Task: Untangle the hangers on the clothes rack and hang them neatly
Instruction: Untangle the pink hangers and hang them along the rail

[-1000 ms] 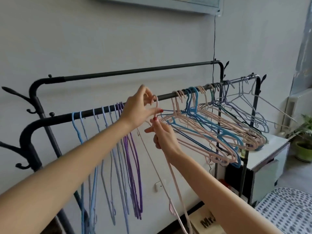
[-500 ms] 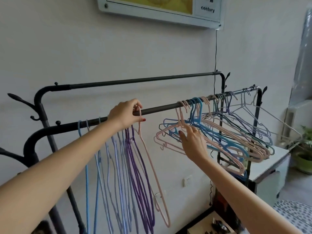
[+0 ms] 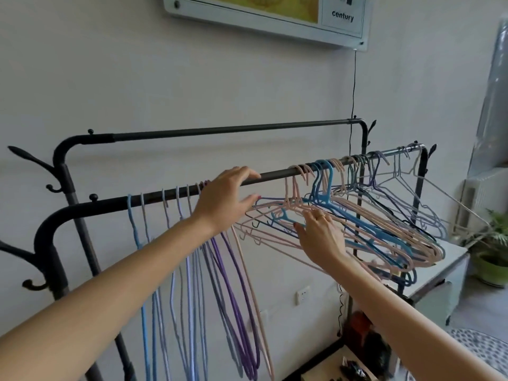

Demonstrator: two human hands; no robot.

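A person's two bare hands work at a black metal clothes rack (image 3: 275, 176) with two horizontal rails, the rear rail (image 3: 231, 129) bare and the front rail carrying every hanger. On the wall above, a white-framed panel (image 3: 275, 22) shows a yellow picture and the single readable word "century" in dark letters; a thin black cord (image 3: 353, 86) drops from its lower right corner. The left hand (image 3: 224, 202) hovers spread open at the middle of the front rail, fingers over the bar and thumb below it, gripping nothing. Towards the rail's left end hang the sorted hangers (image 3: 192, 257), straight down and edge-on: about six hooks in blue and lilac show on the bar, then a purple group and one pink hanger (image 3: 251, 292) at the right of the row, partly hidden by the forearm, so the exact count cannot be told. The right hand (image 3: 320, 237), a ring on one finger, reaches half-open into the tangled hangers (image 3: 371, 224), fingertips touching the pink and blue wires; whether it grips one cannot be told. This pink, blue and lilac cluster crowds the rail's right end, too overlapped to count. A potted plant (image 3: 492, 259) stands at far right
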